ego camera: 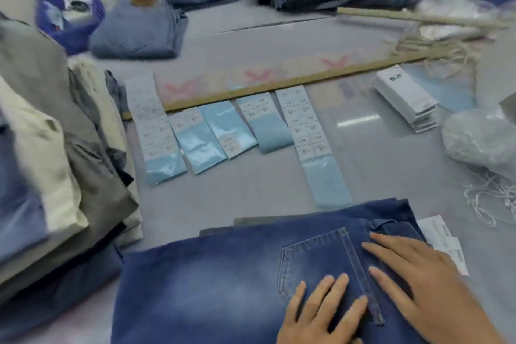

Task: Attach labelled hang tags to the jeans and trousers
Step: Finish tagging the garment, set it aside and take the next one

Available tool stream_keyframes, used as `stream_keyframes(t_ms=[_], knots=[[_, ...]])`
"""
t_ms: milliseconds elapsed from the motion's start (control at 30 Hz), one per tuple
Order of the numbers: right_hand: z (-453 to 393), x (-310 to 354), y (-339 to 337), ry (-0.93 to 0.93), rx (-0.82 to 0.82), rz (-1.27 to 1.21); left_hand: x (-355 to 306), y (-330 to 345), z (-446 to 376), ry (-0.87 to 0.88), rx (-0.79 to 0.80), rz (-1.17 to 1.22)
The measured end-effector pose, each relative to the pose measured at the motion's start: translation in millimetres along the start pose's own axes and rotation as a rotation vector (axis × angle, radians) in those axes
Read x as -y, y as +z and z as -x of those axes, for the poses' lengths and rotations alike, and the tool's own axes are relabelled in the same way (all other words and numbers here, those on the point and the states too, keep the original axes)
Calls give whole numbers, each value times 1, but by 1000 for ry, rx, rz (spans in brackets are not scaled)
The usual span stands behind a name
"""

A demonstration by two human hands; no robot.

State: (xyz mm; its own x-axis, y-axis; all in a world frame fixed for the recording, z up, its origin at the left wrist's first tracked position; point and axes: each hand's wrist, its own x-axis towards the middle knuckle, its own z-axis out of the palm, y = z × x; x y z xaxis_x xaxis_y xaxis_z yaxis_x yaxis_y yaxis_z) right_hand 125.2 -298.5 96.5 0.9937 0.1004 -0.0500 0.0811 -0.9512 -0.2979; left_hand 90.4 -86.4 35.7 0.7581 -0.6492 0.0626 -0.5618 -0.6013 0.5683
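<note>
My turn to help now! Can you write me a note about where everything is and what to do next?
Left hand and right hand: both flat, fingers straight, pressing the blue jeans near the back pocket.
Label strips lie in a row beyond the jeans; the hang tag stack is far right, strings at right.
No tag visible on these jeans yet.
The garment pile at left waits.

5 label strips [304,123], 2 hands [363,293]

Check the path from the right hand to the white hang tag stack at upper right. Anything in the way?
Nothing visible blocks it. The right hand lies flat on the blue jeans, and bare grey surface runs up to the hang tag stack. The plastic bag and loose strings sit right of that line.
</note>
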Motion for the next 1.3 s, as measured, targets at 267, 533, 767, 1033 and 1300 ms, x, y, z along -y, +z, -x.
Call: stream_keyframes(t_ms=[267,533,767,1033,1300], knots=[[-139,38,17,-181,-97,-267,120,-69,-59,-300,-530,-5],[-312,69,88,-194,28,-246,252,-110,-126,-567,-189,-270],[-325,52,124,-216,-79,-155,273,-101,-148,-546,-429,-276],[-314,52,147,-2,-312,-466,292,-111,-277,-328,-165,-123],[-316,50,156,46,-416,-430,302,-102,-274,-272,-211,-96]])
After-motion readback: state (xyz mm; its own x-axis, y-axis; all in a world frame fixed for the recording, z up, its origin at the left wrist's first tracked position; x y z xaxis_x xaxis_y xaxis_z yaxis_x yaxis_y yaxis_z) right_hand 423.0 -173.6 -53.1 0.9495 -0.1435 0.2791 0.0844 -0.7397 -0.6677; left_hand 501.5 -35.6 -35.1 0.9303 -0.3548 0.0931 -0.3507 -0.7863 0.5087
